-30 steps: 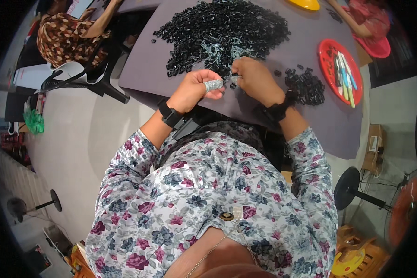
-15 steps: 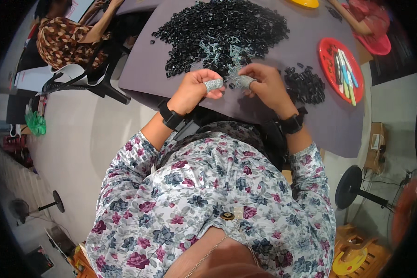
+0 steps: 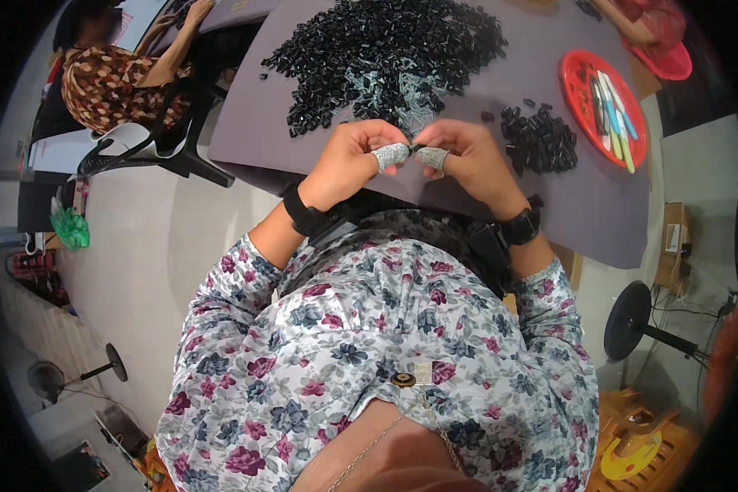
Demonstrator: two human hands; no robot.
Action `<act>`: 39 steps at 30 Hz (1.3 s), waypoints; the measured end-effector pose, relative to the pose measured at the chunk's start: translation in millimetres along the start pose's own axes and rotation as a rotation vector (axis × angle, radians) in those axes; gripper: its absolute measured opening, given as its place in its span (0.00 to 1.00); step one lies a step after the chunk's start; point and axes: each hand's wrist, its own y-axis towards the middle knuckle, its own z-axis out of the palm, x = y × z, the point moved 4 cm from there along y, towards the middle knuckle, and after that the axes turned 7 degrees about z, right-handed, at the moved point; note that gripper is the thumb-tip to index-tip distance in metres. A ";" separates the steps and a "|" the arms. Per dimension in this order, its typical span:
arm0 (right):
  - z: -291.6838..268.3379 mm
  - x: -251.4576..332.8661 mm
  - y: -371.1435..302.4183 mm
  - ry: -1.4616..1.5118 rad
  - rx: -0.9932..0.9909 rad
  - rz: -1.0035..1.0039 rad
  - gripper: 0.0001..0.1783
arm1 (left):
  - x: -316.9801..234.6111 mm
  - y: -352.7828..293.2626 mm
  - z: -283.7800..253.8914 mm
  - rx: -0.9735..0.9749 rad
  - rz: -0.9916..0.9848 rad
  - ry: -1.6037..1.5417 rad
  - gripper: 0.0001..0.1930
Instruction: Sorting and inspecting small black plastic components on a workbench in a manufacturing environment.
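Above the table's near edge, my left hand (image 3: 354, 162) and my right hand (image 3: 467, 156) meet fingertip to fingertip. Both are closed in a pinch, and a tiny black piece (image 3: 415, 149) shows between them. Each thumb is wrapped in pale grey tape. Just beyond my fingers lies a scatter of small silvery-grey pieces (image 3: 418, 94). Behind and around it spreads a large heap of small black plastic pieces (image 3: 385, 41). A smaller pile of black pieces (image 3: 539, 139) is to the right of my right hand.
A red tray (image 3: 578, 107) on the table's right holds several knives or cutters (image 3: 613, 119) and black bits. One person (image 3: 119, 82) sits far left near a black chair (image 3: 193, 135); another person's arm (image 3: 627, 29) reaches in far right. A black round stand (image 3: 627, 320) is at right.
My hands have come together at the fingertips, my right one moving slightly left. The silvery strands by my right fingers no longer show there. The whole view has shifted slightly.
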 end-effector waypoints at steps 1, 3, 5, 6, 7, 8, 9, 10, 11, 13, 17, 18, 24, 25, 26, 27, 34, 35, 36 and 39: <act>0.8 -0.8 0.5 -0.014 0.013 -0.006 0.10 | 0.3 -0.3 -0.7 -0.002 0.003 0.009 0.07; 0.0 -0.3 -0.2 -0.053 -0.010 -0.015 0.10 | 0.8 -0.6 -2.8 -0.005 0.008 0.029 0.07; 0.3 2.3 -0.9 -0.073 -0.026 -0.010 0.11 | 1.3 -0.5 -2.3 -0.016 0.007 0.034 0.07; 1.1 4.8 -1.5 -0.072 -0.032 -0.001 0.11 | 1.5 -0.8 -2.3 -0.022 0.006 0.037 0.07; 0.8 6.6 -2.2 -0.071 -0.040 0.006 0.12 | 1.8 -0.9 -2.1 -0.023 -0.004 0.049 0.06; 1.1 6.4 -1.9 -0.072 -0.032 0.005 0.13 | 2.1 -1.4 -1.9 -0.025 -0.014 0.060 0.06; 1.3 5.4 -1.3 -0.073 -0.024 0.003 0.14 | 2.4 -2.0 -1.5 -0.026 -0.023 0.072 0.06; 1.6 5.1 0.1 -0.074 -0.014 -0.001 0.15 | 2.3 -2.4 -1.4 -0.026 -0.026 0.075 0.06; 1.5 4.5 0.3 -0.088 -0.010 0.005 0.15 | 2.6 -2.8 -1.0 -0.026 -0.028 0.077 0.06; 0.8 2.9 -0.8 -0.118 -0.001 0.019 0.16 | 2.8 -2.6 -1.4 -0.026 -0.023 0.084 0.06; -1.0 5.2 -2.0 -0.295 -0.011 -0.042 0.13 | 4.1 -1.4 -3.5 -0.043 0.008 0.045 0.06; -2.2 6.4 -2.6 -0.290 -0.011 -0.046 0.11 | 4.5 -1.1 -3.9 -0.052 0.015 0.023 0.06; -8.9 4.9 -2.6 -0.272 -0.107 -0.024 0.10 | 7.0 -1.8 -0.7 -0.066 -0.032 -0.010 0.06; -8.4 4.3 -3.0 -0.221 -0.088 0.026 0.10 | 8.0 -1.1 0.1 -0.061 -0.028 -0.021 0.06; -8.0 1.8 -2.3 -0.163 -0.084 -0.003 0.10 | 10.1 -0.4 0.5 -0.056 -0.024 -0.033 0.06; -7.3 -4.0 -0.6 -0.105 -0.079 -0.032 0.09 | 11.0 0.4 1.0 -0.052 -0.020 -0.044 0.06; -2.7 -7.9 1.7 0.047 -0.077 -0.023 0.08 | 9.4 -0.6 2.4 -0.053 -0.058 -0.029 0.06; -2.4 -8.0 1.2 0.038 -0.073 -0.009 0.08 | 9.8 -0.9 2.6 -0.056 -0.060 -0.029 0.06; -2.4 -7.3 0.5 0.029 -0.069 0.006 0.08 | 10.2 -1.3 2.8 -0.058 -0.062 -0.029 0.06; -2.5 -5.0 0.3 0.001 -0.060 0.023 0.08 | 14.3 -1.6 1.4 -0.024 -0.081 -0.025 0.06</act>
